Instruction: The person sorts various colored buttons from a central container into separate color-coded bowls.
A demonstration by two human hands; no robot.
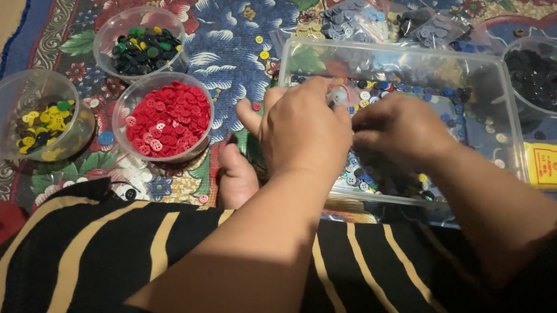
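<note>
Both hands meet over the clear tray of buttons. The left hand pinches a small clear piece; whether the right hand grips anything cannot be told.

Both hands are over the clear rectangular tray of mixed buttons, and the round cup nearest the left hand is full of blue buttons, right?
Not quite. The head view shows the left hand and right hand over the clear rectangular tray of mixed buttons, but the round cup nearest the left hand is full of red buttons, not blue.
</note>
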